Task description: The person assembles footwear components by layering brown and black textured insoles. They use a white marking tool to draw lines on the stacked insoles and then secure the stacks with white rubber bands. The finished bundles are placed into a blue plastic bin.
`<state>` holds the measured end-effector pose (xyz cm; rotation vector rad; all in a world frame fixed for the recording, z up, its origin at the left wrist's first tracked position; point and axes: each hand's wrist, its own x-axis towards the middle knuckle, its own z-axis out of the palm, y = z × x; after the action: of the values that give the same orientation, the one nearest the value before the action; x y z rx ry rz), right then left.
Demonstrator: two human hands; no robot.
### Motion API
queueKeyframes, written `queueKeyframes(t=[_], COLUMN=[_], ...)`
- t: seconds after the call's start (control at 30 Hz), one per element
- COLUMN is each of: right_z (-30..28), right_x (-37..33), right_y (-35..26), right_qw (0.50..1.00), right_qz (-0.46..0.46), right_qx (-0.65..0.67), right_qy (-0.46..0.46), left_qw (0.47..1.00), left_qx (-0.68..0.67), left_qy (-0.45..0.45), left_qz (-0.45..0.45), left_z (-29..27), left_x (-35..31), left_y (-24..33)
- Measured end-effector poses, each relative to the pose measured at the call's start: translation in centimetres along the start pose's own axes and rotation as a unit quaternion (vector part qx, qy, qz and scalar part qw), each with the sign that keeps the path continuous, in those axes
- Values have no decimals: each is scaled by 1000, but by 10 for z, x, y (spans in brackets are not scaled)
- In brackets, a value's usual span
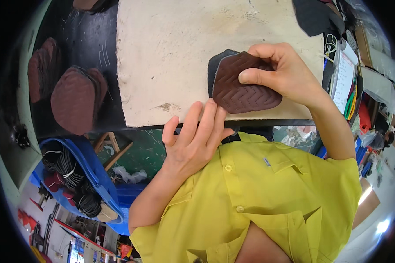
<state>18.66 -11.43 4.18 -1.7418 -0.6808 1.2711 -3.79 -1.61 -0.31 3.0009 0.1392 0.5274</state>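
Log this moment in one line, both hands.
right hand: pinches brown piece | left hand: spread, by brown piece's lower edge | dark piece: partly covered | pale board: beneath

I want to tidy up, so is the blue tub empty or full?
Not empty: dark cord bundles lie inside the blue tub; how full, I cannot tell.

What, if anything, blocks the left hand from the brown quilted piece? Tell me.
Nothing visible. The left hand has its fingertips right by the lower-left edge of the brown quilted piece; actual contact is unclear. The right hand grips the opposite side, and the black piece shows behind.
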Motion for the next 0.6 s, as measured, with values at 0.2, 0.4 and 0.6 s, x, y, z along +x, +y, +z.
queueKeyframes(t=[0.2,0.4,0.6], right_z=[0,3,5], right_x=[3,6,7], right_y=[-3,-5,-4], right_qw=[999,998,994], right_qz=[8,12,17], right_qx=[-40,-54,-108], right_qy=[-7,4,28], left_qw=[999,996,998], left_qx=[15,-4,2], left_qy=[49,90,36], left_qz=[-14,-22,49], left_z=[7,14,5], left_x=[-9,-15,-1], left_y=[-1,-2,-10])
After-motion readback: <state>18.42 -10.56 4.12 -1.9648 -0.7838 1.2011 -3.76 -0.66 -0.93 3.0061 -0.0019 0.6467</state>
